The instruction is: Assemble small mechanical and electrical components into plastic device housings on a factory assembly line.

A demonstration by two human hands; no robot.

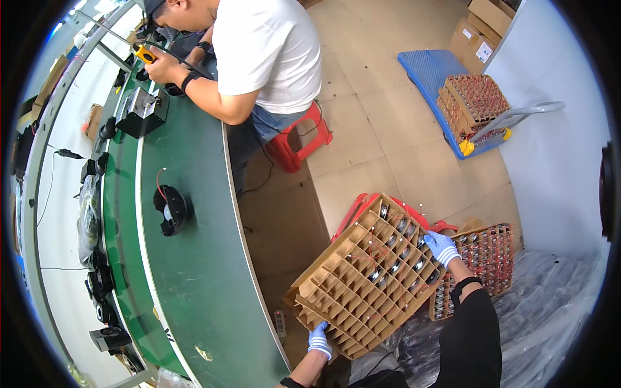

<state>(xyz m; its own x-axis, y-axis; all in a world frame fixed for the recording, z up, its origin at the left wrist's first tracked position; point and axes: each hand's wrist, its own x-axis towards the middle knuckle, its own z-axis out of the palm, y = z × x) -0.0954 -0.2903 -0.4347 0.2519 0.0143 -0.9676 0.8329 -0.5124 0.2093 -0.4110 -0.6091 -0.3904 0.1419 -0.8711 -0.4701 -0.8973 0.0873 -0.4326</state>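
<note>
Two gloved hands, left [319, 341] and right [442, 246], grip the tray [362, 284] by opposite edges; flimsy cardboard, unevenly loaded, likely sags.

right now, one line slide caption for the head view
Gloved hands, left and right, hold a cardboard divider tray beside a green workbench.

A long green workbench [194, 258] carries a round black fan [170, 209] with a red wire, a boxy metal fixture [142, 111] further up, and more black fans [103, 284] (dimly seen) along its left edge.
</note>
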